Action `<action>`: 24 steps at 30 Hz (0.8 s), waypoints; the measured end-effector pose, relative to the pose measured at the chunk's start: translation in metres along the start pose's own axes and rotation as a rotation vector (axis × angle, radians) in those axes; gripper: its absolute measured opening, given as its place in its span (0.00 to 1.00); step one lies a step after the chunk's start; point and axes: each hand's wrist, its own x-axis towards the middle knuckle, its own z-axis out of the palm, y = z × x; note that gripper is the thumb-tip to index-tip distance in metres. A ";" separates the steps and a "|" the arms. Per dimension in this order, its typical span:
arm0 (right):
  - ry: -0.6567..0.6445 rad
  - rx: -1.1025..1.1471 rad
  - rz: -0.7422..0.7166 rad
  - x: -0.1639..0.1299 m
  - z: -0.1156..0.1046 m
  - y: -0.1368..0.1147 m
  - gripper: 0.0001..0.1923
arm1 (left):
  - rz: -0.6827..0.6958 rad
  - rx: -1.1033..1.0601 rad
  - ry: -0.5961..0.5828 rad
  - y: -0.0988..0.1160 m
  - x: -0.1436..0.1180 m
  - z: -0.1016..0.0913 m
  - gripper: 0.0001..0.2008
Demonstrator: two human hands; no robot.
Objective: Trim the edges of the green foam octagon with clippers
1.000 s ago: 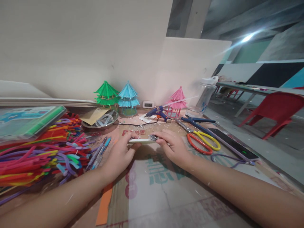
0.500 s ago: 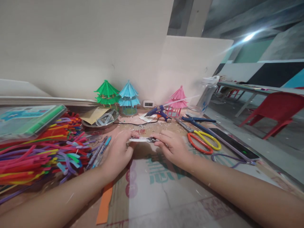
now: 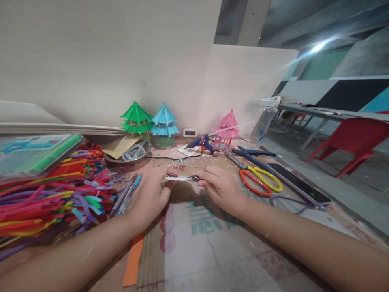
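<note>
My left hand [image 3: 152,192] pinches one end of a thin flat white strip [image 3: 175,178] held level just above the cardboard-covered table [image 3: 197,243]. My right hand [image 3: 220,186] grips a small dark metal cutter [image 3: 192,177] whose tip meets the strip's right end. Both hands hover near the middle of the table, close together. What lies under the strip is hidden by my fingers.
A big heap of coloured pipe cleaners [image 3: 45,190] and pens [image 3: 127,194] fills the left. Green [image 3: 136,119], blue [image 3: 164,121] and pink [image 3: 227,125] paper pagodas stand by the wall. A glue gun [image 3: 202,144], scissors [image 3: 258,178], a phone [image 3: 298,186], a water bottle [image 3: 264,121] sit right.
The white strip has tilted from a slightly fuller view to edge-on, and the cutter tip has slid a little left along it. Both hands stay nearly in place.
</note>
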 end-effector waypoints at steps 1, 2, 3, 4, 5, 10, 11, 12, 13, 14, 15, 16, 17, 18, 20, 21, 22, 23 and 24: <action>0.001 -0.002 0.001 0.000 0.000 0.000 0.21 | 0.001 -0.006 0.000 0.001 0.000 0.000 0.11; 0.003 -0.002 0.001 0.000 0.000 0.000 0.21 | 0.002 -0.014 0.000 0.001 0.000 0.000 0.10; 0.004 0.002 0.006 0.000 0.000 0.000 0.21 | 0.000 -0.021 0.000 0.002 0.000 0.000 0.09; 0.008 0.013 0.017 0.000 0.000 0.000 0.21 | -0.005 -0.026 -0.001 0.003 0.000 0.000 0.08; 0.016 0.028 0.035 0.000 0.001 0.001 0.20 | -0.017 -0.031 -0.003 0.003 0.001 -0.001 0.07; 0.101 0.161 0.170 -0.002 0.007 0.006 0.16 | -0.088 -0.077 -0.012 0.002 0.000 0.000 0.05; 0.117 0.178 0.187 -0.002 0.008 0.007 0.16 | -0.099 -0.092 -0.011 0.002 0.000 0.001 0.06; 0.128 0.187 0.198 -0.002 0.010 0.008 0.15 | -0.109 -0.109 -0.011 0.002 0.000 0.002 0.06; 0.136 0.190 0.201 -0.003 0.010 0.008 0.15 | -0.118 -0.126 -0.011 0.001 0.000 0.002 0.07; 0.138 0.190 0.200 -0.003 0.011 0.008 0.14 | -0.126 -0.141 -0.010 0.001 0.000 0.003 0.07; 0.132 0.190 0.196 -0.003 0.011 0.008 0.14 | -0.132 -0.152 -0.007 0.002 0.000 0.003 0.07; 0.126 0.189 0.191 -0.003 0.011 0.008 0.14 | -0.135 -0.157 -0.006 0.002 -0.001 0.003 0.07; 0.119 0.188 0.188 -0.002 0.011 0.007 0.14 | -0.138 -0.157 -0.007 0.002 -0.001 0.003 0.07; 0.112 0.189 0.189 -0.002 0.010 0.007 0.14 | -0.141 -0.150 -0.002 0.001 -0.001 0.003 0.08; 0.117 0.200 0.201 -0.002 0.010 0.006 0.14 | -0.156 -0.141 0.012 0.001 -0.001 0.003 0.09; 0.127 0.213 0.212 -0.001 0.010 0.006 0.14 | -0.167 -0.145 0.019 0.000 -0.001 0.004 0.10; 0.136 0.230 0.224 -0.001 0.010 0.007 0.14 | -0.181 -0.156 0.027 -0.001 -0.001 0.004 0.11; 0.140 0.247 0.237 -0.001 0.010 0.007 0.14 | -0.194 -0.171 0.034 -0.002 -0.001 0.004 0.11; 0.137 0.264 0.251 -0.001 0.010 0.007 0.14 | -0.205 -0.189 0.037 -0.003 0.000 0.004 0.11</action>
